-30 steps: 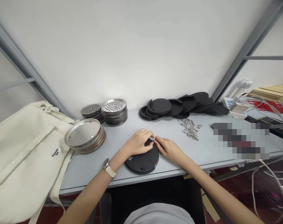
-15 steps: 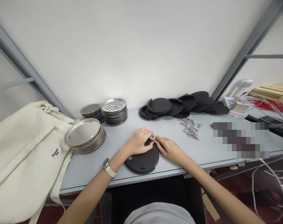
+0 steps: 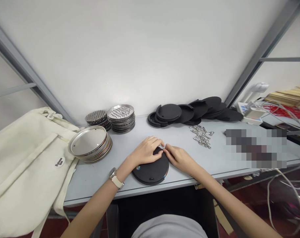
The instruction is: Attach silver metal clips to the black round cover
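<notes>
A round black disc (image 3: 152, 171) lies flat near the table's front edge, with a small coloured mark on its left and a coloured strip at its right rim. My left hand (image 3: 148, 150) rests over its upper part, thumb and forefinger pinching a small silver carabiner clip (image 3: 161, 147) at the far rim. From the right, my right hand (image 3: 177, 158) is closed, its fingertips pressed together at the clip's other end. Fingers hide most of the clip, so whether it passes through the disc cannot be told. Several similar silver clips (image 3: 201, 136) lie in a loose pile to the right.
Behind the hands, black discs (image 3: 168, 112) overlap along the wall. At left stand a stack of smooth metal discs (image 3: 86, 141) and stacks of grater-like discs (image 3: 120, 112), beside a cream canvas bag (image 3: 28, 172). A pixelated patch (image 3: 256, 148) covers something at right, near white cables (image 3: 268, 195).
Almost nothing differs. Both hands stay at the disc's far rim around the clip, with only a very slight shift of the right fingers.
</notes>
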The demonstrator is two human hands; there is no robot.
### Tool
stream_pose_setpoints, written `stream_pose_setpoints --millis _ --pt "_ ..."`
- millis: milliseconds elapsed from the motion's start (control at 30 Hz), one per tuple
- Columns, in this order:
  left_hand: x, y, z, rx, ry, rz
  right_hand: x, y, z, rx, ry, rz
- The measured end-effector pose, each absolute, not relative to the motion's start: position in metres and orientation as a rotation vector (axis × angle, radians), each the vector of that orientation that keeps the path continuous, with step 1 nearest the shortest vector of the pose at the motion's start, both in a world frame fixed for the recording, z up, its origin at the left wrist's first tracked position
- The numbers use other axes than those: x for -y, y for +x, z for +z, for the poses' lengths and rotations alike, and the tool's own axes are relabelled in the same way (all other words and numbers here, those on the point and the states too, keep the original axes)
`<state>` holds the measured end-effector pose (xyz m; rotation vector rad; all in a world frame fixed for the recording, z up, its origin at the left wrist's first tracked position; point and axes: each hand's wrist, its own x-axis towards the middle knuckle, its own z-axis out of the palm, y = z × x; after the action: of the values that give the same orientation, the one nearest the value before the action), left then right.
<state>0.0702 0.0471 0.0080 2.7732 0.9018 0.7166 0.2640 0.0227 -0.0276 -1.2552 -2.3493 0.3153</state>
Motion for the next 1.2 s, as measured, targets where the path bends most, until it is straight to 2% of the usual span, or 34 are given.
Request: stream_pose_setpoints --millis 1200 --pt "-0.0481 0.0703 0.0066 -0.808 2.621 0.745 -0.0236 0.2661 -0.0290 2.385 -1.227 0.274"
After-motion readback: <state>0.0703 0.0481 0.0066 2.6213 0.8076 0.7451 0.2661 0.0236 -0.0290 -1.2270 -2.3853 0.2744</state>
